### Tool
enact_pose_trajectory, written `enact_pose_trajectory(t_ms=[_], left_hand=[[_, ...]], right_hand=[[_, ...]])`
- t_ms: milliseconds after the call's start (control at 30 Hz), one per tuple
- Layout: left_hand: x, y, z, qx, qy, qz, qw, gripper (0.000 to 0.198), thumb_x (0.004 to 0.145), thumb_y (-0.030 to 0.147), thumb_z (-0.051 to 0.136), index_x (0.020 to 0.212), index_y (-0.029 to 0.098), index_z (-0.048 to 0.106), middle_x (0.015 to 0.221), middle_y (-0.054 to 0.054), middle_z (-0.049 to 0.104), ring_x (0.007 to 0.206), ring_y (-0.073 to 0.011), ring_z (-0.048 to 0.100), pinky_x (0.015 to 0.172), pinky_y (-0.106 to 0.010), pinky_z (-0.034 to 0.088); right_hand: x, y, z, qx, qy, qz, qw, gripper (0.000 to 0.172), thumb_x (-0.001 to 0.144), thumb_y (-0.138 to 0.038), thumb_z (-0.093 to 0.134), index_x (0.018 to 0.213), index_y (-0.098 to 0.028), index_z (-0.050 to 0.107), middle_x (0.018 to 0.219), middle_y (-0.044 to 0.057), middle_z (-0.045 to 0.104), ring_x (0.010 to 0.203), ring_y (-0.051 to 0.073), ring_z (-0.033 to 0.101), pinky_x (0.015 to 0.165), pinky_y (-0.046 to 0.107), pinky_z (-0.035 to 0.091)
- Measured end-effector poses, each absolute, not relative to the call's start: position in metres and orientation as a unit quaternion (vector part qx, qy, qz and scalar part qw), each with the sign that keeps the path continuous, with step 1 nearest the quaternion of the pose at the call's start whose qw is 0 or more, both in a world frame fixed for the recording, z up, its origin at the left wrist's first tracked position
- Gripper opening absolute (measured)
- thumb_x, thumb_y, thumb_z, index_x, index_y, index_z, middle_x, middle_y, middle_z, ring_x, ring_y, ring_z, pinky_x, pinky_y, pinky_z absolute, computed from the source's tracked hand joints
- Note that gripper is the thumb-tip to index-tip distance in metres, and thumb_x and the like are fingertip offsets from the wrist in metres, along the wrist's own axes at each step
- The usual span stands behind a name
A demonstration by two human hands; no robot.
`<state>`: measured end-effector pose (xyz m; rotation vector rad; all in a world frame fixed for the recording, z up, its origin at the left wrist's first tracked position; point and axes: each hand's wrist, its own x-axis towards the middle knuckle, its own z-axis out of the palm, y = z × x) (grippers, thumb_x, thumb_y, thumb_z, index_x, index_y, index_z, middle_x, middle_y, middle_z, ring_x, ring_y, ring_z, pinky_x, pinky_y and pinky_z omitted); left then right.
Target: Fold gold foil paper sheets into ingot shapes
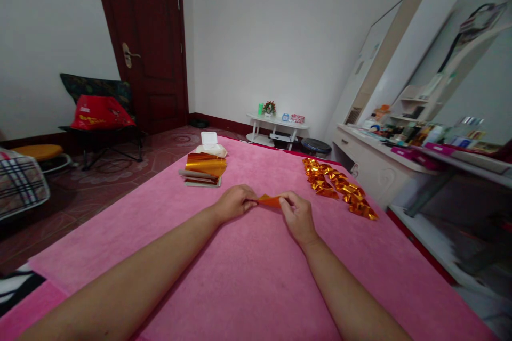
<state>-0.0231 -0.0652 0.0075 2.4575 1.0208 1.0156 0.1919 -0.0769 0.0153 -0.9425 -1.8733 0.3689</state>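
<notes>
A small folded piece of gold foil paper [270, 201] stretches between my two hands, just above the pink cloth [256, 277]. My left hand [237, 202] pinches its left end. Closed on the right end is my right hand [298, 216], thumb on top. Beyond my left hand lies a stack of gold foil sheets [206, 165], the lower ones showing grey edges. To the right, several folded gold foil pieces [320, 176] lie in rows on the cloth.
A white wipes pack [210, 144] with its lid up sits behind the foil stack. Past the cloth's far edge stand a low white shelf table [276, 121] and a dark stool [316, 145]. A cluttered dressing table [376, 154] is at right, a chair with a red bag [102, 113] at left.
</notes>
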Motion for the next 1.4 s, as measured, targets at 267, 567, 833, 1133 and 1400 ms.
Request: enact_pose_trajectory(t_ms=[267,567,833,1133,1400], left_hand=[[-0.016,-0.07,0.017,0.647,0.395,0.531,0.38,0.03,0.079,0.038,0.059,0.08,0.009,0.066,0.069,-0.003,0.065,0.06,-0.0123,0.057,0.058,-0.022,0.043],[-0.01,-0.075,0.028,0.672,0.39,0.465,0.424,0.027,0.075,0.035,0.06,0.072,0.009,0.066,0.063,-0.002,0.063,0.054,-0.0103,0.055,0.053,-0.019,0.041],[0.0,-0.081,0.036,0.769,0.42,0.379,0.297,0.016,0.071,0.021,0.054,0.069,0.01,0.067,0.062,-0.002,0.063,0.055,-0.0106,0.053,0.053,-0.019,0.039],[0.005,-0.086,0.042,0.78,0.471,0.336,0.238,0.012,0.059,0.016,0.053,0.059,0.012,0.064,0.053,0.0,0.058,0.048,-0.0095,0.048,0.046,-0.019,0.033],[-0.028,-0.064,0.037,0.741,0.491,0.365,0.277,0.013,0.064,0.018,0.053,0.055,0.011,0.059,0.049,0.002,0.049,0.044,-0.0081,0.044,0.042,-0.018,0.03]], right_hand=[[0.187,-0.074,0.014,-0.401,-0.648,0.33,0.557,0.02,0.083,-0.036,0.052,0.077,-0.017,0.058,0.063,-0.002,0.057,0.057,0.013,0.052,0.052,0.021,0.039],[0.184,-0.079,0.02,-0.38,-0.673,0.386,0.503,0.016,0.075,-0.031,0.06,0.07,-0.016,0.062,0.065,0.0,0.062,0.059,0.014,0.057,0.056,0.023,0.044],[0.177,-0.082,0.018,-0.388,-0.708,0.355,0.471,0.011,0.072,-0.024,0.058,0.065,-0.015,0.062,0.058,-0.001,0.059,0.053,0.012,0.053,0.051,0.021,0.04],[0.176,-0.082,0.015,-0.388,-0.743,0.304,0.454,0.008,0.066,-0.016,0.054,0.061,-0.017,0.061,0.057,-0.002,0.057,0.054,0.012,0.052,0.053,0.021,0.04],[0.201,-0.067,0.023,-0.412,-0.702,0.322,0.483,0.01,0.066,-0.022,0.057,0.058,-0.016,0.058,0.054,-0.002,0.055,0.051,0.011,0.049,0.049,0.021,0.036]])
